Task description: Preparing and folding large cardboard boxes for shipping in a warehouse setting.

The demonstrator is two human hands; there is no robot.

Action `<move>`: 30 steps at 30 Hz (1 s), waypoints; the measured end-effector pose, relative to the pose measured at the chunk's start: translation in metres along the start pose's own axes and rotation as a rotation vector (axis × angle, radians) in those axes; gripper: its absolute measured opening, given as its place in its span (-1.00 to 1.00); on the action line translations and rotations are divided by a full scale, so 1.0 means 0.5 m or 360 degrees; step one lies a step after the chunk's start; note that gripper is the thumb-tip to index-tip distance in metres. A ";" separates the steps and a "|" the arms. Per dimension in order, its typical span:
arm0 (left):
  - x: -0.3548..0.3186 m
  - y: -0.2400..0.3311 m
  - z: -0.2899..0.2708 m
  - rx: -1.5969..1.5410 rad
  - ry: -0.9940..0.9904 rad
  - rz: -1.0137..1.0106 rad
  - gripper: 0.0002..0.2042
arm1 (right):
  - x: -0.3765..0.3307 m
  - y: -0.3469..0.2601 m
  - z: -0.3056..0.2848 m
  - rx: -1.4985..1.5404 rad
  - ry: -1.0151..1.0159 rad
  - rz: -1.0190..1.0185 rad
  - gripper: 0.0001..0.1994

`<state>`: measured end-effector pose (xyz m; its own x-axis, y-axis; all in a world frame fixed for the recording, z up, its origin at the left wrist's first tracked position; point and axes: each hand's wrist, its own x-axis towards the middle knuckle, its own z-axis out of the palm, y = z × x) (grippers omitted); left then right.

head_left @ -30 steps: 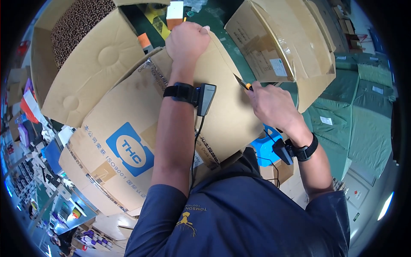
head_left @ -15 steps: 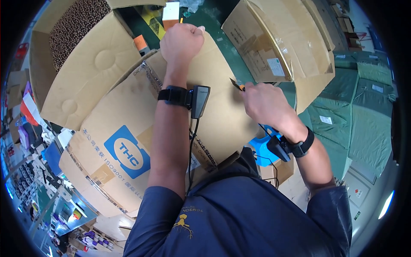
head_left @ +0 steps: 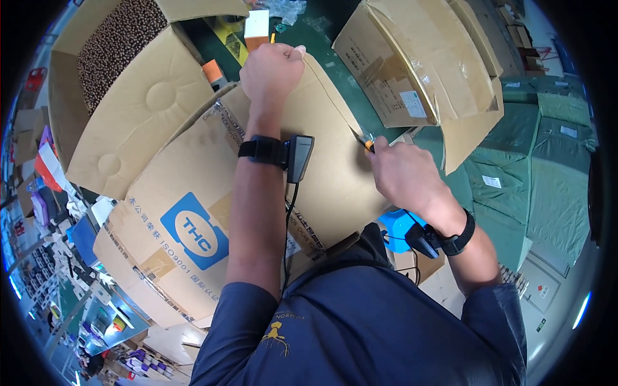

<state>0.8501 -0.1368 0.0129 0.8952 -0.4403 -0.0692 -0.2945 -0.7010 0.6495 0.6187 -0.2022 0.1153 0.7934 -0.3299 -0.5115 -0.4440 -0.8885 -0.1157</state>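
A flattened brown cardboard carton point(head_left: 322, 180) with blue printing lies across the space before me. My left hand point(head_left: 271, 74) is closed at its far edge, the thumb lying along the rim; the fingertips are hidden. At the sheet's right edge, my right hand point(head_left: 409, 174) is closed round a utility knife point(head_left: 369, 146) with an orange and black body. Its dark blade points away from me and touches the cardboard. A thin dark line runs along that edge from near my left hand to the blade.
An open carton point(head_left: 138, 96) of small brown beads stands at the far left. Another large carton point(head_left: 399, 58) sits at the far right on the green table point(head_left: 338, 71). A white and orange box point(head_left: 256, 27) stands beyond my left hand. Green-wrapped stacks point(head_left: 499, 174) rise at the right.
My right hand has drawn the knife a little nearer to me along the cardboard's right edge. The dark line behind the blade now shows. My left hand has stayed at the far edge.
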 end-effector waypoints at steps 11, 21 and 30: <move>0.010 0.000 0.008 0.0089 -0.0024 -0.0006 -0.75 | 0.049 0.016 0.006 -0.0003 -0.0198 -0.0131 -0.72; 0.000 0.006 -0.005 0.0000 -0.0004 -0.0041 -0.73 | -0.027 0.007 0.011 -0.0010 0.0033 -0.0005 -0.71; 0.008 0.004 0.003 0.0042 -0.0031 -0.0016 -0.74 | 0.023 0.016 0.021 -0.0091 -0.0116 -0.0070 -0.75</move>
<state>0.8524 -0.1408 0.0129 0.8914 -0.4440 -0.0904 -0.2948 -0.7198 0.6285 0.6199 -0.2097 0.0997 0.7785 -0.2678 -0.5677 -0.3830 -0.9192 -0.0916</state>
